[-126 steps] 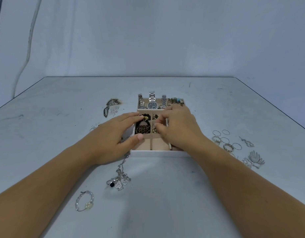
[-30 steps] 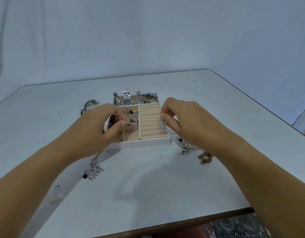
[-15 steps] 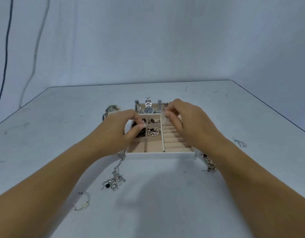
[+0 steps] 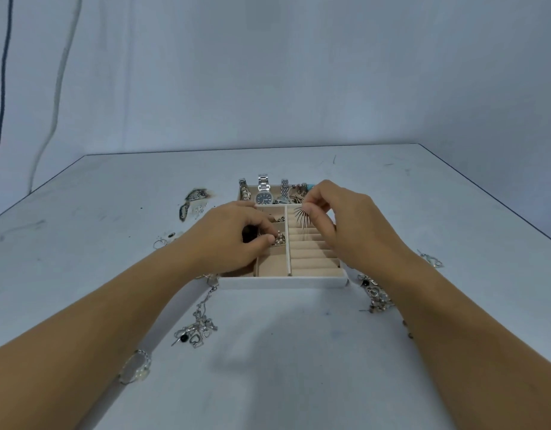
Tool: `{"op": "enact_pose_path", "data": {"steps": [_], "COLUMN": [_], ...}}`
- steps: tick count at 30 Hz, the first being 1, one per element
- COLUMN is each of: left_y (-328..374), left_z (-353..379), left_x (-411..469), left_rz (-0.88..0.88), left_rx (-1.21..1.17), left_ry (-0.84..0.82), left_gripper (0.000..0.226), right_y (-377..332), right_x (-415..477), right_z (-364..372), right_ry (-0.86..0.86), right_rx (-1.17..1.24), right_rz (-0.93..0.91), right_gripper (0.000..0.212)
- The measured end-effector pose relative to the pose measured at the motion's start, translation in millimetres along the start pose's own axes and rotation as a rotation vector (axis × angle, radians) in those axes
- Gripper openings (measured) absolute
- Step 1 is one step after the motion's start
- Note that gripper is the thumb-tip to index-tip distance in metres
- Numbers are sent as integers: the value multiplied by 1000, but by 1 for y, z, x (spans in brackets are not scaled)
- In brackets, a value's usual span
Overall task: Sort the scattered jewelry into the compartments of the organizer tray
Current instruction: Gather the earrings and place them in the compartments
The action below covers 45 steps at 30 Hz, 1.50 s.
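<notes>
A beaded bracelet [image 4: 134,369] lies at the near left, partly under the left forearm, and a charm necklace [image 4: 196,332] trails from there up toward the tray's corner; either could be dragged or snagged if that arm slides back carelessly. Farther off, a pair of dark leaf-shaped pieces [image 4: 190,203] waits unsorted. The left hand [image 4: 234,240] is curled over the small middle compartments of the organizer tray [image 4: 283,282], thumb and forefinger tips meeting at a pearly cluster [image 4: 279,239]; whether it is actually gripped or only touched I cannot tell. Watches [image 4: 264,193] stand in the far compartment. The right hand [image 4: 348,221] pinches a fan-shaped silver earring [image 4: 300,217] between thumb and forefinger, its other fingers loosely bent, holding the earring just above the far end of the ring rolls [image 4: 311,259], spikes pointing down and left. The likely trouble is here: the thin spikes could catch in the soft rolls or bend if pressed in at an angle, and a loose pinch could let the earring slip over the divider into the wrong compartment. A heart-charm chain [image 4: 375,296] sits beside the right wrist, near enough for the arm to sweep it; a small silver piece [image 4: 431,259] lies farther right.
</notes>
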<state>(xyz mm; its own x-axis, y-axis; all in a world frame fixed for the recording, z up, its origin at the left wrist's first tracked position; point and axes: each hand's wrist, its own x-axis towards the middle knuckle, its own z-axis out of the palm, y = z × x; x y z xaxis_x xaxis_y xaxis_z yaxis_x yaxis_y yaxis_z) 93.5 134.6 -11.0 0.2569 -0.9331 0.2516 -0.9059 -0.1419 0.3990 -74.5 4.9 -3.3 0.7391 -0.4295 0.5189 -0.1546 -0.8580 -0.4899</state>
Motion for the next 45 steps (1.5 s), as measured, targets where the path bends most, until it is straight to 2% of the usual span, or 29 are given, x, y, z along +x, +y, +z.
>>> {"op": "enact_pose_path", "data": {"steps": [4,6,9,13,17,24,27,31,36,40,42,45], "left_y": [-1,-5,-18,-41,-53,-59,-60,-59,-57,-56,-55,-52], "left_z": [-8,-14,-25,-26,-20,-12,-12,-11,-12,-14,-15,-19], "left_x": [-10,-20,-36,-57,-67,-68,-68,-68,-68,-69,-70,-71], "left_rz": [32,26,5,-65,-132,-129,-129,-131,-135,-143,-149,-191], "left_rx": [-66,-95,-25,91,84,74,65,60,57,51,32,-73], "left_ry": [-44,-5,51,40,53,-2,0,-1,3,-14,-10,49], "left_gripper": [21,27,38,50,44,59,60,61,62,62,54,31], "right_y": [1,2,1,-8,-15,-10,-11,-12,-12,-13,-16,-22], "right_x": [1,2,6,14,19,20,20,23,21,17,14,5], "right_z": [4,7,11,21,30,41,40,41,42,39,37,35], "right_ry": [-31,-51,-70,-76,-111,-191,-209,-135,-184,-215,-199,-262], "right_rx": [-5,-18,-26,-28,-80,-164,-173,-203,-217,-136,-69,-33], "right_rz": [2,6,4,-27,-37,12,45,57,61,62,67,76], "right_gripper": [8,8,10,10,11,14,14,11,15,18,27,46]}}
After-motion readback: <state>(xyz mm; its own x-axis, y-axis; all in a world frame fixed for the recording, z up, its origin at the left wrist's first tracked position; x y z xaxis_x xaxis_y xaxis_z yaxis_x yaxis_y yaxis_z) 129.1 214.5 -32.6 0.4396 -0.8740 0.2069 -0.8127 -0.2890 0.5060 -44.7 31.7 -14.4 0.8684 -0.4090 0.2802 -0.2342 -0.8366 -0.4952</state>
